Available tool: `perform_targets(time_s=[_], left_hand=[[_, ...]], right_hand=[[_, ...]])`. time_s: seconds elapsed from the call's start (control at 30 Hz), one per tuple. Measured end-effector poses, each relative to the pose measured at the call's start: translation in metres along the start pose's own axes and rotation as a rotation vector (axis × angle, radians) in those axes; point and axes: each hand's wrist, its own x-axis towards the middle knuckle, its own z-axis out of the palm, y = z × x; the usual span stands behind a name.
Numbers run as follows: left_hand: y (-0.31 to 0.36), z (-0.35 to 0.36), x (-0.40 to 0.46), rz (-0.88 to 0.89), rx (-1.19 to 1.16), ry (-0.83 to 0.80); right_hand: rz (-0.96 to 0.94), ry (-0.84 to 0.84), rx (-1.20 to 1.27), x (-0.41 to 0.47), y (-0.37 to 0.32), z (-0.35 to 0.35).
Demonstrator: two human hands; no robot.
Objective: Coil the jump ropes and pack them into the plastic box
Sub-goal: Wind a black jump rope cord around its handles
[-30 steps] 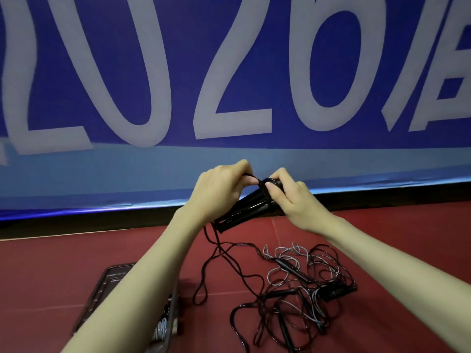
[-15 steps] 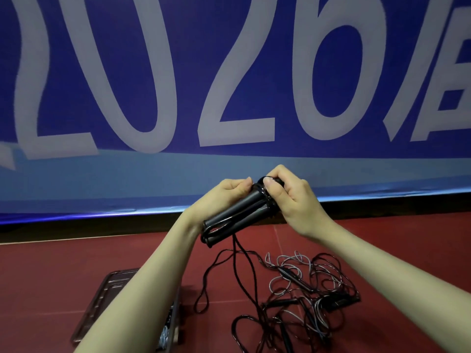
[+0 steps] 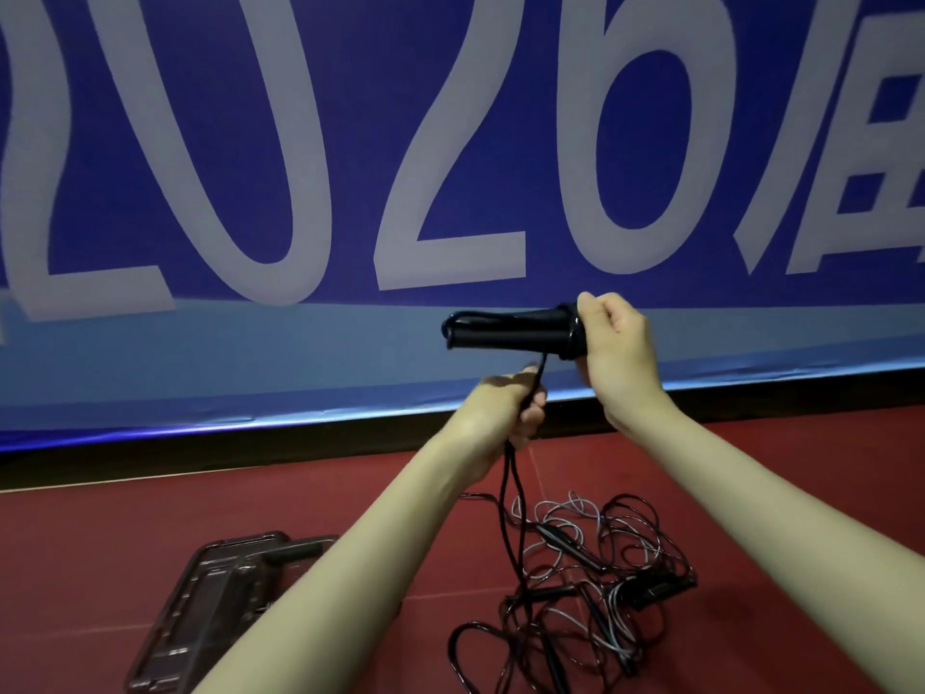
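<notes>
Right hand (image 3: 618, 355) grips paired black handles (image 3: 510, 333) held level, left hand (image 3: 518, 410) closed round trailing cord (image 3: 513, 488); best wind snug, even turns, drawing slack from floor tangle (image 3: 595, 573) beside plastic box (image 3: 210, 608).

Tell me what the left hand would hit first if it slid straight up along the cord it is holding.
Probably the paired black handles that the right hand grips: the cord runs up from the left hand to them. Depth is unclear.

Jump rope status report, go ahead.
Right hand grips paired black handles. Left hand grips hanging cord. Tangled ropes on floor; plastic box beside.
</notes>
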Motion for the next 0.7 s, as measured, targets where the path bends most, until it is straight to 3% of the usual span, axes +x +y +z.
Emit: perform_targets(time_s=[0.17,0.43,0.6,0.7], left_hand=[[0.0,0.023,-0.004,0.16,0.47,0.19],[0.004,0.029,-0.007,0.368,1.175,0.198],[0.016,0.014,-0.009,0.601,1.328,0.174],[0.015,-0.005,-0.004,0.64,1.322,0.208]], right_hand=[[-0.076,0.037,-0.214,0.004,0.011,-0.008],[-0.092,0.104,-0.41,0.02,0.026,-0.027],[-0.141,-0.115,-0.567,0.018,0.035,-0.032],[-0.149,-0.281,-0.628,0.01,0.036,-0.024]])
